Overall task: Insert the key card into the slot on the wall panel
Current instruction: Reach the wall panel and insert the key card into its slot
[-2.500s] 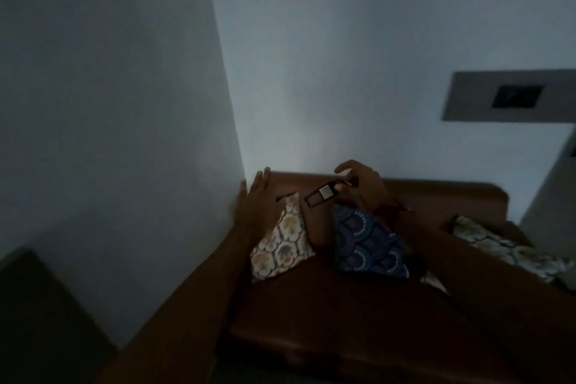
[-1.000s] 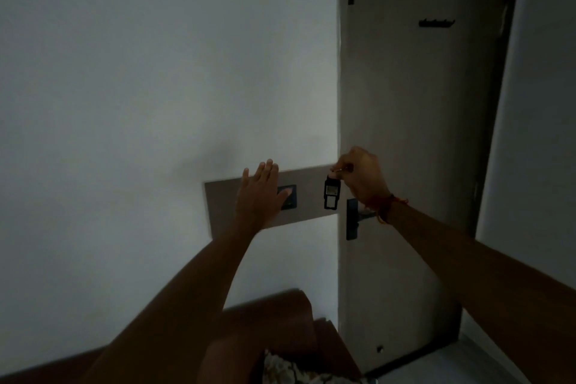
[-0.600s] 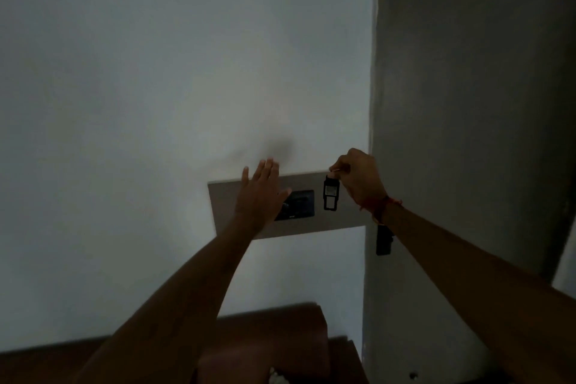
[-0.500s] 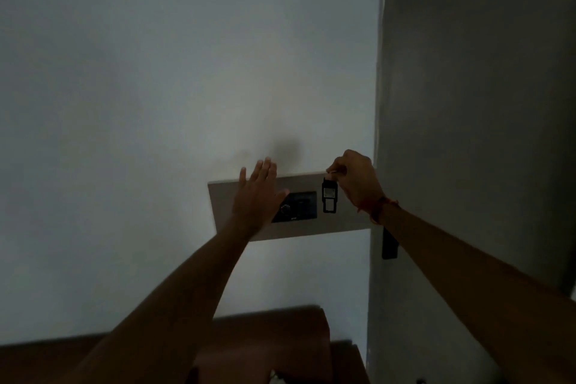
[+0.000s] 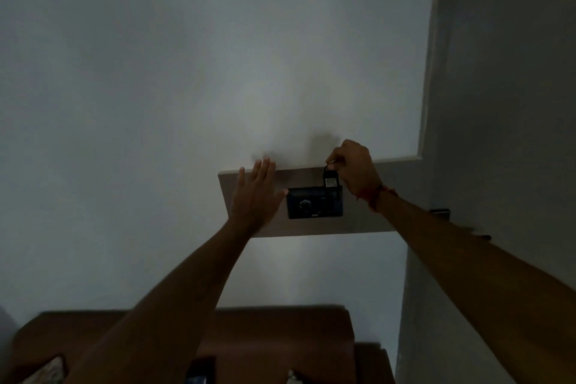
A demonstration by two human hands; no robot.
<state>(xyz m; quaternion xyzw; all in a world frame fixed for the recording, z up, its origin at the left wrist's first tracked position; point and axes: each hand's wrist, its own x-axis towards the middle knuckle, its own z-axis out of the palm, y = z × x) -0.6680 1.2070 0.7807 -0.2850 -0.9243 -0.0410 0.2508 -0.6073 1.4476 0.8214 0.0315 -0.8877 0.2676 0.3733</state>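
A dark wall panel (image 5: 314, 203) with a round dial sits on a brown board (image 5: 311, 226) fixed to the white wall. My right hand (image 5: 355, 165) pinches the top of a small dark key card (image 5: 331, 181) that hangs upright at the panel's top right corner, its lower end meeting the panel's upper edge. My left hand (image 5: 255, 193) lies flat with spread fingers on the board just left of the panel. The room is dim and the slot itself cannot be made out.
A grey door (image 5: 498, 103) with a dark handle (image 5: 439, 212) stands right of the board. A brown sofa (image 5: 265, 343) with patterned cushions (image 5: 50, 371) lies below my arms.
The camera has come closer and tilted up. My right hand has brought the key card rightward over the panel's top right corner. My left hand stays flat beside the panel.
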